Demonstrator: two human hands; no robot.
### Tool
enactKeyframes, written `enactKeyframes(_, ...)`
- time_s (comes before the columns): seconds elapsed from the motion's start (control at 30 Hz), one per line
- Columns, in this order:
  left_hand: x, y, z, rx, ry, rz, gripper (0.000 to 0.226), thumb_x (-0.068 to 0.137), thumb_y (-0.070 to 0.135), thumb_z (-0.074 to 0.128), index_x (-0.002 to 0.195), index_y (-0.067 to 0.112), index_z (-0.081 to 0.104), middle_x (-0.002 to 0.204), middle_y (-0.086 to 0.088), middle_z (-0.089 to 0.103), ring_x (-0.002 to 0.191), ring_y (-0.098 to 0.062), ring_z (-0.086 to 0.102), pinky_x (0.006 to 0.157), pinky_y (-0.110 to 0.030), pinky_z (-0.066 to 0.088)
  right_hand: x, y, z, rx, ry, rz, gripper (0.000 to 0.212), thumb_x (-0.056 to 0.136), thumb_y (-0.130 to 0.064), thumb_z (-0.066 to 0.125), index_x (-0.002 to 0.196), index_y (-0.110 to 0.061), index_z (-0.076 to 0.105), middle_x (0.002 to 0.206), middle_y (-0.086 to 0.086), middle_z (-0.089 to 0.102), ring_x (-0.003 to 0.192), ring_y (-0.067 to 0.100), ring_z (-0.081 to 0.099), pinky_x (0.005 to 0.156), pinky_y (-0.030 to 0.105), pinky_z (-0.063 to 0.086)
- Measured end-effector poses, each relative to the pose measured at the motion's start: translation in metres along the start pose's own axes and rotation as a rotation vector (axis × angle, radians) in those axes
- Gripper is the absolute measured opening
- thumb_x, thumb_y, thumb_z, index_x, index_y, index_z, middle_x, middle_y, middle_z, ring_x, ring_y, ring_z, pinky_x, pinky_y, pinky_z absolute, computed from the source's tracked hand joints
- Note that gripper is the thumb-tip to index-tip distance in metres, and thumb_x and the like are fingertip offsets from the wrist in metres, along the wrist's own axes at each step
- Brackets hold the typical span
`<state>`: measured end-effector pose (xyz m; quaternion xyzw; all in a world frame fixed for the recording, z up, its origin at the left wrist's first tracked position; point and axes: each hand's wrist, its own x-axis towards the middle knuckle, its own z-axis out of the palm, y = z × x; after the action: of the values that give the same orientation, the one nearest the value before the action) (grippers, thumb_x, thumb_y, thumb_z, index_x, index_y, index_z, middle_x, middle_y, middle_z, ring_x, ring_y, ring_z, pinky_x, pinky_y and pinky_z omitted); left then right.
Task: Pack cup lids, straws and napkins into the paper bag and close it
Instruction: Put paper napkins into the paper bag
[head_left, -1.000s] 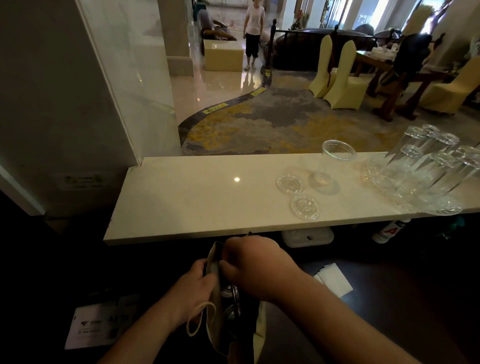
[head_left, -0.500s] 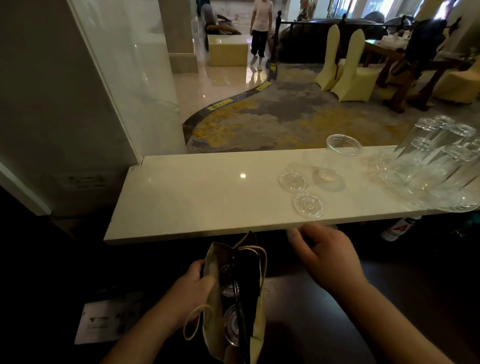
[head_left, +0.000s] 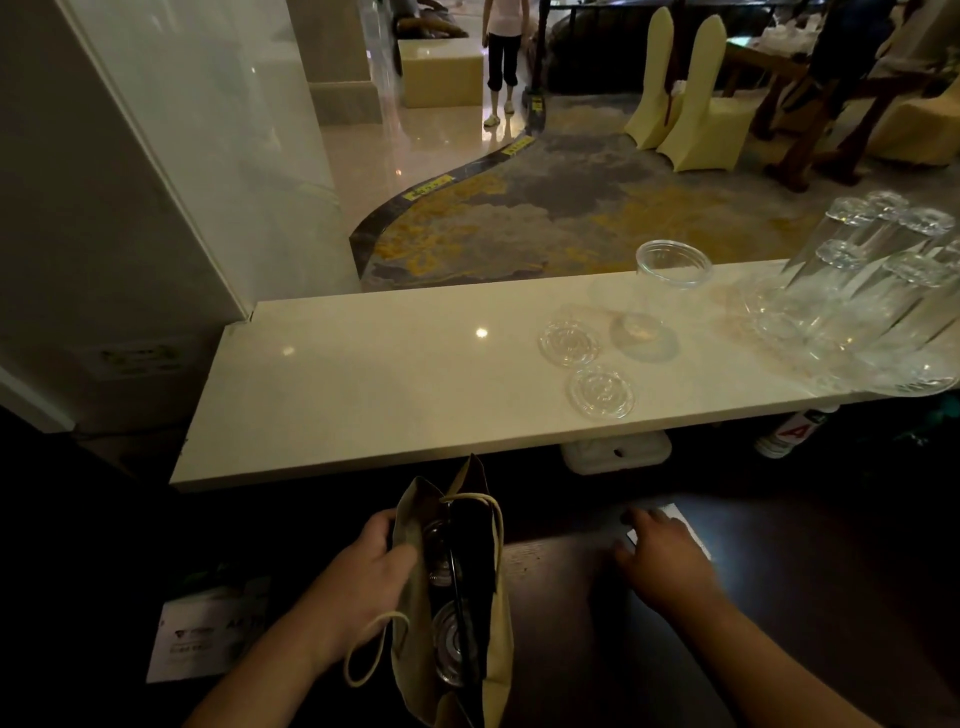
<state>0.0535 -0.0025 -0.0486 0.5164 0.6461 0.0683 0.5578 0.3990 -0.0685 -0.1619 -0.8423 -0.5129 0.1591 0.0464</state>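
Note:
A tan paper bag (head_left: 501, 649) with cord handles stands open on the dark lower counter. Clear cup lids (head_left: 449, 642) and a dark straw show inside it. My left hand (head_left: 371, 574) grips the bag's left wall at the mouth. My right hand (head_left: 662, 558) lies to the right, fingers spread, resting on a white napkin (head_left: 688, 525) that is mostly hidden under it. Two more clear lids (head_left: 601, 391) (head_left: 569, 342) lie on the cream upper ledge (head_left: 363, 384).
A clear plastic cup (head_left: 660, 291) stands on the ledge beside the lids, and several upturned glasses (head_left: 872, 291) crowd its right end. A white printed card (head_left: 200, 642) lies left of the bag. A white box (head_left: 615, 452) and a bottle (head_left: 787, 431) sit under the ledge.
My right hand left the bag's mouth, rose toward the ledge edge, then swung right and down onto the napkin. My left hand kept hold of the bag.

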Motion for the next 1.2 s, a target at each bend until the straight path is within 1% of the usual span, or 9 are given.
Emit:
enactKeyframes(0.13,0.003,-0.004,-0.001,-0.011,0.003,-0.023,0.021,0.096,0.034,0.059,0.106,0.052,0.058,0.098,-0.002,0.081,0.097,-0.026,0.075,0.099,-0.052,0.058,0.008,0.025,0.022,-0.112,-0.169,0.046,0.055,0.092,-0.045,0.050,0.141,-0.019,0.049,0.141,0.005,0.053,0.129,0.026,0.048,0.101,0.037,0.044)
enactKeyframes(0.27,0.002,-0.005,-0.002,-0.036,0.009,-0.019,0.020,0.097,0.032,0.058,0.104,0.051,0.058,0.100,-0.004,0.080,0.097,-0.028,0.076,0.099,-0.053,0.059,0.014,0.043,0.033,-0.162,-0.322,0.088,0.080,0.092,-0.055,0.050,0.159,-0.021,0.020,0.164,0.012,0.021,0.150,0.035,0.021,0.120,0.044,0.024)
enactKeyframes(0.43,-0.004,0.001,-0.001,-0.063,0.007,-0.023,0.021,0.100,0.026,0.058,0.103,0.047,0.056,0.105,-0.007,0.078,0.099,-0.029,0.074,0.098,-0.050,0.059,0.011,0.045,0.028,-0.128,-0.442,0.081,0.081,0.090,-0.051,0.055,0.157,-0.046,0.010,0.165,0.012,0.012,0.145,0.039,0.026,0.115,0.046,0.033)
enactKeyframes(0.53,-0.005,0.001,-0.002,-0.075,0.001,-0.017,0.025,0.081,0.041,0.059,0.105,0.047,0.057,0.106,-0.009,0.078,0.101,-0.032,0.074,0.100,-0.057,0.058,0.009,0.047,0.032,-0.113,-0.477,0.062,0.079,0.089,-0.047,0.057,0.155,-0.050,0.014,0.162,0.010,0.015,0.140,0.041,0.032,0.113,0.046,0.036)
enactKeyframes(0.7,-0.004,-0.001,-0.004,-0.087,-0.006,-0.022,0.030,0.077,0.042,0.058,0.106,0.050,0.059,0.106,-0.008,0.079,0.101,-0.032,0.075,0.100,-0.059,0.058,0.007,0.044,0.034,-0.157,-0.493,0.053,0.076,0.090,-0.049,0.056,0.156,-0.044,0.018,0.165,0.010,0.008,0.143,0.040,0.029,0.114,0.045,0.036)
enactKeyframes(0.83,-0.011,0.004,-0.003,-0.054,0.017,-0.029,0.021,0.096,0.031,0.059,0.104,0.050,0.057,0.106,-0.007,0.078,0.101,-0.030,0.074,0.099,-0.052,0.059,0.002,0.029,0.034,-0.177,-0.502,0.024,0.078,0.094,-0.046,0.053,0.159,-0.032,0.012,0.166,0.010,0.005,0.146,0.036,0.024,0.114,0.048,0.035)
enactKeyframes(0.9,-0.010,0.001,-0.003,-0.075,0.026,-0.032,0.023,0.085,0.037,0.061,0.104,0.050,0.058,0.105,-0.007,0.079,0.100,-0.030,0.075,0.099,-0.054,0.059,-0.003,0.018,0.038,-0.181,-0.497,-0.015,0.083,0.093,-0.047,0.053,0.160,-0.027,0.009,0.167,0.011,0.002,0.148,0.036,0.021,0.115,0.049,0.034)
enactKeyframes(1.0,-0.002,-0.009,-0.005,-0.090,0.016,-0.026,0.033,0.072,0.044,0.061,0.104,0.052,0.059,0.101,-0.007,0.081,0.098,-0.032,0.077,0.099,-0.059,0.059,-0.017,-0.001,0.049,-0.225,-0.499,-0.148,0.091,0.091,-0.050,0.055,0.161,-0.023,0.003,0.168,0.011,0.000,0.150,0.037,0.015,0.118,0.047,0.028)
enactKeyframes(1.2,-0.006,-0.003,-0.006,-0.050,0.011,-0.023,0.040,0.082,0.039,0.061,0.121,0.043,0.058,0.101,-0.007,0.081,0.098,-0.032,0.077,0.099,-0.059,0.059,-0.044,-0.030,0.057,-0.308,-0.539,-0.365,0.079,0.094,-0.045,0.051,0.160,-0.021,0.014,0.168,0.010,0.000,0.153,0.036,0.007,0.121,0.047,0.019)
